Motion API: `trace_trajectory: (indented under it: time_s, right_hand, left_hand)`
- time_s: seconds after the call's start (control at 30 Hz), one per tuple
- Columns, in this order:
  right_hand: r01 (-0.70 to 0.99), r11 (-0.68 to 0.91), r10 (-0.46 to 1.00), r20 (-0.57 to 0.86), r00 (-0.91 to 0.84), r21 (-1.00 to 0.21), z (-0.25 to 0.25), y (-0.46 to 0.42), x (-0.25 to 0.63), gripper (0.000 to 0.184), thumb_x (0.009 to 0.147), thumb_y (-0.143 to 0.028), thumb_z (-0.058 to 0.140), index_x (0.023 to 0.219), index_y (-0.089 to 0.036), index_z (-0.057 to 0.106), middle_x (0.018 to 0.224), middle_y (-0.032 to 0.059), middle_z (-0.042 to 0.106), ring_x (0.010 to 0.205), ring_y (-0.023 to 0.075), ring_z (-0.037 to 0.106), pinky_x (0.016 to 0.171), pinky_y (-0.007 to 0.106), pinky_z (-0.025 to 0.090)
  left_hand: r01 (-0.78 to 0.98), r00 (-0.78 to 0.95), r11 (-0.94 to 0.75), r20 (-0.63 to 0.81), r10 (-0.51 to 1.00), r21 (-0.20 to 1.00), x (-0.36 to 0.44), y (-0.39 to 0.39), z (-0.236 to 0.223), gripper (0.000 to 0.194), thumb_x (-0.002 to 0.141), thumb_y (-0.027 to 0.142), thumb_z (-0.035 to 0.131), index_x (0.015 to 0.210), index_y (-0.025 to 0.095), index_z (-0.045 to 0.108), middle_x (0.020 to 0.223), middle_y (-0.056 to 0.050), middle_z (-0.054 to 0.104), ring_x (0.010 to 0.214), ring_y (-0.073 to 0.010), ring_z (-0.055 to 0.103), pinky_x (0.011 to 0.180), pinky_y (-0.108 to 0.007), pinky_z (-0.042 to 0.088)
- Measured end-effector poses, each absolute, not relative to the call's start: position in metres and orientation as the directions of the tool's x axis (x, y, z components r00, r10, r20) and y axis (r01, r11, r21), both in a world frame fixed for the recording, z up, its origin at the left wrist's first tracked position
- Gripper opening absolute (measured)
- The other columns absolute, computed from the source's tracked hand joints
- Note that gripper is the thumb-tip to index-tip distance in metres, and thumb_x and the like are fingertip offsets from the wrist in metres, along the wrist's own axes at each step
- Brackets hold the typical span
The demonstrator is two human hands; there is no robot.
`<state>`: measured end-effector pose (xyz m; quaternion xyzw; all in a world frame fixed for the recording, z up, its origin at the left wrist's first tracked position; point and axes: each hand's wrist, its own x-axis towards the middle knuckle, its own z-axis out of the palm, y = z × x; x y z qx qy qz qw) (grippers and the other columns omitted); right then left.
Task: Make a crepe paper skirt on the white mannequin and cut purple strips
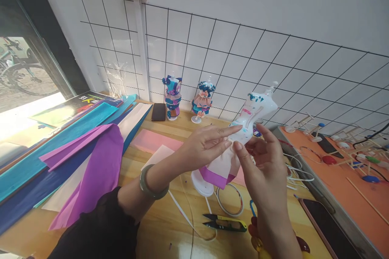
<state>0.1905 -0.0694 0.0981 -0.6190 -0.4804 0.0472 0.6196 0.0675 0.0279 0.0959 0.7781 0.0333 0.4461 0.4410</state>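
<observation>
A small white dress form (258,109), marked with blue and pink smears, leans to the right between my hands. Around its lower part hangs a pale paper skirt (223,162) with a purple band (214,178) along its hem. My left hand (206,145) reaches across from the left, its thumb and fingers pressing the skirt's top edge at the waist. From the right, my right hand (264,162) pinches the same edge with its thumb, its other fingers curling behind the form. The form's round white base (202,184) shows below the skirt, tilted.
Yellow-handled thread snips (225,223), a ring (234,200) and loose white cord lie in front. Two decorated dress forms (173,99) and a dark phone (158,112) stand or lie behind. Coloured crepe paper (100,162) covers the left; another phone (328,226) lies right, beside an orange surface (349,182).
</observation>
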Motion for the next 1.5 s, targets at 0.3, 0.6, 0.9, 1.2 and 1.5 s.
trace_trajectory:
  time_s: [0.3, 0.6, 0.9, 1.2, 1.5]
  right_hand:
    - [0.455, 0.218, 0.714, 0.459, 0.529, -0.864, 0.099, -0.069, 0.190, 0.057, 0.078, -0.040, 0.062, 0.130, -0.027, 0.041, 0.095, 0.0055, 0.057, 0.090, 0.0208, 0.056, 0.079, 0.041, 0.049]
    - [0.516, 0.204, 0.690, 0.496, 0.527, -0.832, 0.093, -0.065, 0.193, 0.064, 0.077, -0.040, 0.062, 0.134, -0.025, 0.036, 0.094, 0.0070, 0.058, 0.089, 0.0222, 0.057, 0.075, 0.041, 0.050]
    - [0.471, 0.215, 0.723, 0.464, 0.513, -0.855, 0.090, -0.059, 0.201, 0.060, 0.078, -0.041, 0.061, 0.131, -0.025, 0.039, 0.089, 0.0042, 0.057, 0.083, 0.0192, 0.056, 0.072, 0.038, 0.049]
    - [0.553, 0.237, 0.713, 0.530, 0.460, -0.798, 0.082, -0.055, 0.206, 0.068, 0.074, -0.039, 0.066, 0.134, -0.026, 0.036, 0.088, 0.0028, 0.055, 0.082, 0.0193, 0.055, 0.076, 0.041, 0.049]
    - [0.508, 0.192, 0.801, 0.434, 0.413, -0.840, 0.075, -0.048, 0.207, 0.060, 0.077, -0.040, 0.063, 0.131, -0.027, 0.039, 0.104, 0.0085, 0.062, 0.098, 0.0228, 0.059, 0.085, 0.047, 0.047]
  left_hand:
    - [-0.333, 0.635, -0.500, 0.582, 0.508, 0.800, 0.068, 0.029, 0.094, 0.041, 0.085, 0.024, 0.052, 0.125, 0.030, 0.051, 0.125, -0.003, 0.058, 0.110, -0.0157, 0.056, 0.095, -0.032, 0.047]
    - [-0.345, 0.670, -0.448, 0.550, 0.498, 0.825, 0.069, 0.027, 0.097, 0.039, 0.086, 0.026, 0.049, 0.125, 0.026, 0.053, 0.127, -0.003, 0.056, 0.117, -0.0163, 0.051, 0.102, -0.033, 0.042]
    - [-0.379, 0.682, -0.355, 0.517, 0.516, 0.854, 0.074, 0.034, 0.089, 0.041, 0.086, 0.027, 0.050, 0.126, 0.028, 0.051, 0.133, -0.003, 0.050, 0.122, -0.0187, 0.046, 0.103, -0.035, 0.039]
    - [-0.371, 0.725, -0.159, 0.393, 0.566, 0.915, 0.077, 0.040, 0.086, 0.079, 0.081, 0.031, 0.059, 0.144, 0.029, 0.011, 0.099, -0.005, 0.063, 0.094, -0.0154, 0.060, 0.085, -0.034, 0.047]
    - [-0.234, 0.681, -0.376, 0.427, 0.595, 0.897, 0.071, 0.058, 0.089, 0.036, 0.076, 0.037, 0.062, 0.105, 0.014, 0.062, 0.106, -0.009, 0.064, 0.099, -0.0183, 0.058, 0.089, -0.033, 0.045]
